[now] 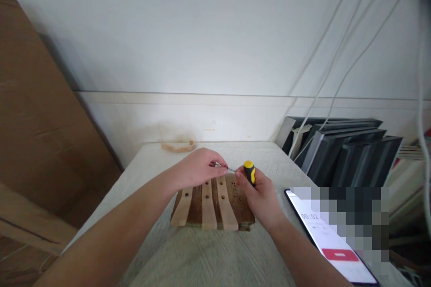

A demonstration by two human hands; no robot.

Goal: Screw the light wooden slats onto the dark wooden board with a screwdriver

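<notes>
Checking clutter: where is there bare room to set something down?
Bare cloth: between the forearms, nearer than the board; beyond the right hand, right of the curved wood. Wood strips and the left hand crowd the board.

The left hand (204, 168) hides the board (197, 206) — its far-left corner.

Pale wall (202, 31), cream band (161, 114) below, cloth-covered table (222, 258), brown cardboard (43, 112) left, white cable (420, 119) right
</notes>
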